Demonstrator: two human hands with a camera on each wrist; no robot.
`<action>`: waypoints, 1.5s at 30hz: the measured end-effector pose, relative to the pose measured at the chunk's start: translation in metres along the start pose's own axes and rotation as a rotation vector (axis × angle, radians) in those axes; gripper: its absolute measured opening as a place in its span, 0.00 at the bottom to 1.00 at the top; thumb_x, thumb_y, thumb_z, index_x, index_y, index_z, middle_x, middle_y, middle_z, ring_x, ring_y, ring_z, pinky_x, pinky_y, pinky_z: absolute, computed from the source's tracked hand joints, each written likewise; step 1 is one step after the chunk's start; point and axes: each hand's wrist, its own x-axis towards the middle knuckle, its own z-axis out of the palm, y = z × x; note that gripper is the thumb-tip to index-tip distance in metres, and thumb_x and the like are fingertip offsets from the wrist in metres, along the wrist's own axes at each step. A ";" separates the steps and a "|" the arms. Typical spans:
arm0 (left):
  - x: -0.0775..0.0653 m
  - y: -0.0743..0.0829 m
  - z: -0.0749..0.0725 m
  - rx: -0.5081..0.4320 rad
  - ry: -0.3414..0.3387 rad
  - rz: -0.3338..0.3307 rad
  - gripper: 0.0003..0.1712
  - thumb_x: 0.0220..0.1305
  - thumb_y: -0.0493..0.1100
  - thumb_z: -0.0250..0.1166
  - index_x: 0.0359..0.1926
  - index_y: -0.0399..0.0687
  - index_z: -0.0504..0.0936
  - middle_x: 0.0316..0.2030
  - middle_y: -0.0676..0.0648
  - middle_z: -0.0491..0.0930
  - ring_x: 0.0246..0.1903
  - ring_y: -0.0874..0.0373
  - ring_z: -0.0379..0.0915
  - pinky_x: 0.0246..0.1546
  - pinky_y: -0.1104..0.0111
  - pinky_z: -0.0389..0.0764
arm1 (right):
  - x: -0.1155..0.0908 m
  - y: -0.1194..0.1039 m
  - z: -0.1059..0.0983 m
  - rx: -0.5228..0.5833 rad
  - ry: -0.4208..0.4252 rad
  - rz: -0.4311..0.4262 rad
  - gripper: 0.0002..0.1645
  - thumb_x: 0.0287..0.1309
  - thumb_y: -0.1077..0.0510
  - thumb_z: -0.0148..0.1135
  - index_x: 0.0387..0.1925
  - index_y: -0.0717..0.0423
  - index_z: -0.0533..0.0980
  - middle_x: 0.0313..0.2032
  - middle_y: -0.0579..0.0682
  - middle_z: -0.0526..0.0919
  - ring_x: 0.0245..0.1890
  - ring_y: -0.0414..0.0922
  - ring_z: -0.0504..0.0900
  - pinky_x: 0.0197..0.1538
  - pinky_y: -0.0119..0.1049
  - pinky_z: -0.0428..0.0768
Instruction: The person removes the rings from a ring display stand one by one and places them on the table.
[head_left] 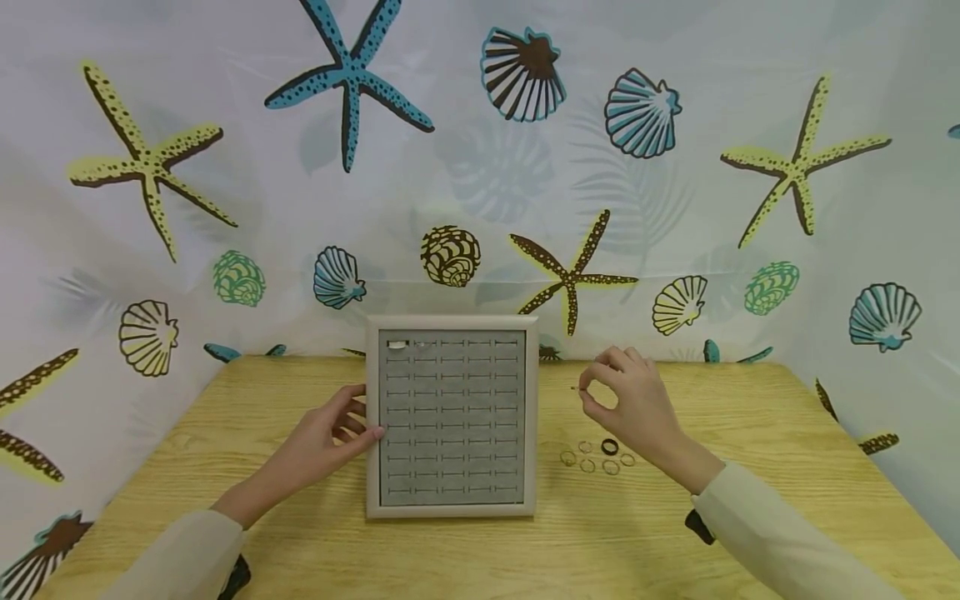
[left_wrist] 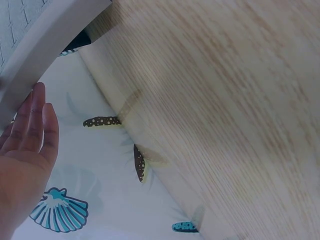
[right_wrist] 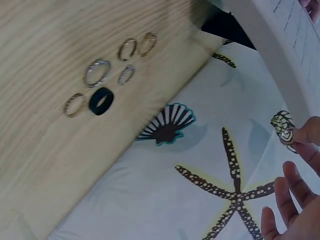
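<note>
A ring display board (head_left: 452, 400) with a pale frame and grey slotted insert stands upright on the table. A wide pale ring (head_left: 397, 345) sits in its top left slot, with a faint thin ring (head_left: 422, 343) one slot over. My left hand (head_left: 330, 433) holds the frame's left side, thumb on the front and fingers around the edge. Right of the board, my right hand (head_left: 633, 404) pinches a small ring (right_wrist: 286, 134) between thumb and forefinger, its other fingers raised. Below that hand lie several thin rings (right_wrist: 87, 79) and a black ring (right_wrist: 94, 104).
The wooden table (head_left: 277, 542) ends against a white curtain (head_left: 420, 192) printed with starfish and shells. That curtain also hangs along both sides. In the right wrist view, the board's frame (right_wrist: 275, 55) crosses the upper right.
</note>
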 end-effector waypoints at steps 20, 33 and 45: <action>-0.001 0.005 -0.001 -0.012 -0.014 -0.015 0.32 0.60 0.48 0.62 0.61 0.42 0.62 0.42 0.43 0.78 0.33 0.62 0.77 0.32 0.72 0.78 | -0.073 0.050 0.011 -0.119 -0.264 0.158 0.11 0.42 0.61 0.71 0.21 0.44 0.76 0.29 0.45 0.76 0.28 0.42 0.68 0.30 0.37 0.62; -0.001 0.004 -0.001 -0.010 -0.017 -0.026 0.32 0.60 0.49 0.62 0.61 0.44 0.62 0.42 0.44 0.78 0.33 0.61 0.77 0.33 0.72 0.78 | -0.086 0.066 0.012 -0.129 -0.415 0.213 0.10 0.44 0.58 0.70 0.21 0.44 0.75 0.29 0.46 0.76 0.28 0.42 0.68 0.29 0.36 0.62; -0.001 0.005 -0.002 -0.003 -0.016 -0.021 0.32 0.60 0.48 0.62 0.61 0.44 0.62 0.42 0.44 0.78 0.33 0.61 0.77 0.33 0.71 0.78 | -0.091 0.073 0.013 -0.094 -0.477 0.238 0.09 0.45 0.59 0.70 0.21 0.43 0.76 0.28 0.44 0.74 0.29 0.43 0.69 0.30 0.39 0.64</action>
